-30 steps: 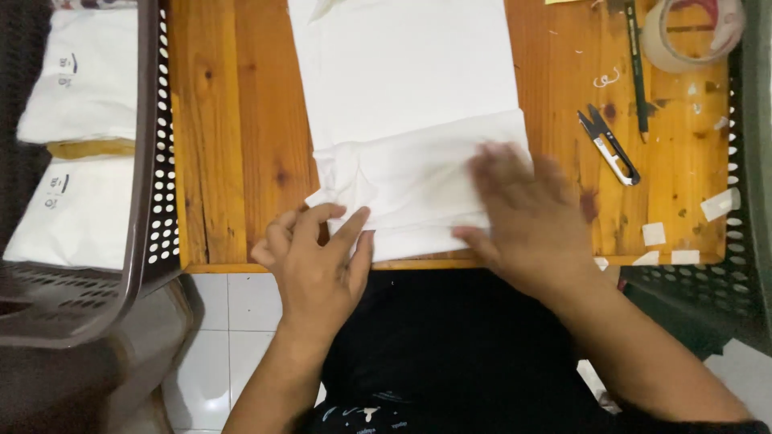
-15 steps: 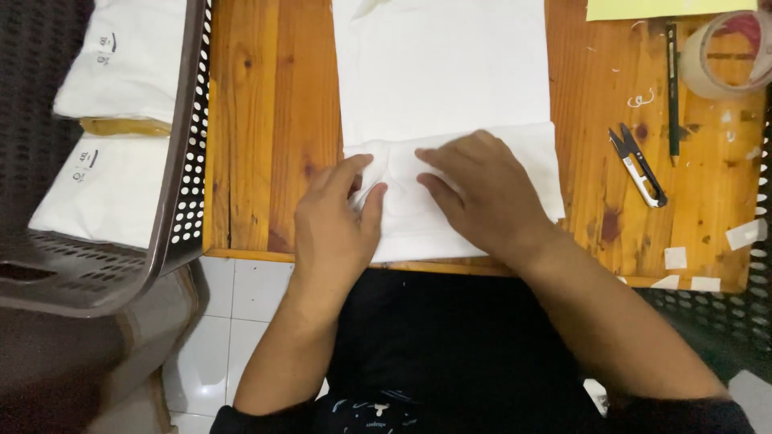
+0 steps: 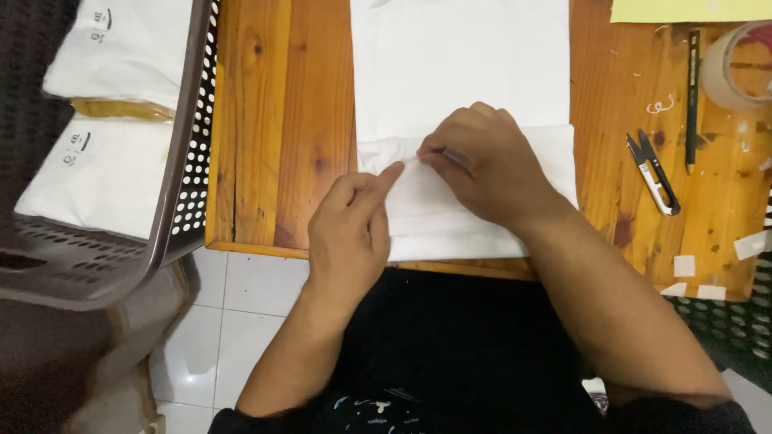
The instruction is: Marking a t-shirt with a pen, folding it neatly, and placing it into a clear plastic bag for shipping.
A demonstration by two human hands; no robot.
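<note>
Squarely at the near edge of the wooden table: folded white garment, long axis running away from the body, fold edge pinched by right hand, left hand flat, forefinger touching that same edge.

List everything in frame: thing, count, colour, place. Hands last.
white garment: 1, white, folded, table centre
wooden table: 1, orange-brown, centre
basket: 1, grey, perforated, left of table
bagged garments: 2, white, in basket
thread snips: 1, black and silver, right of garment
pen: 1, dark, far right
tape roll: 1, clear-tan, top right
yellow sheet: 1, top right edge
tape bits: several, white, right corner
left hand: on the fold
right hand: pinching the fold
</note>
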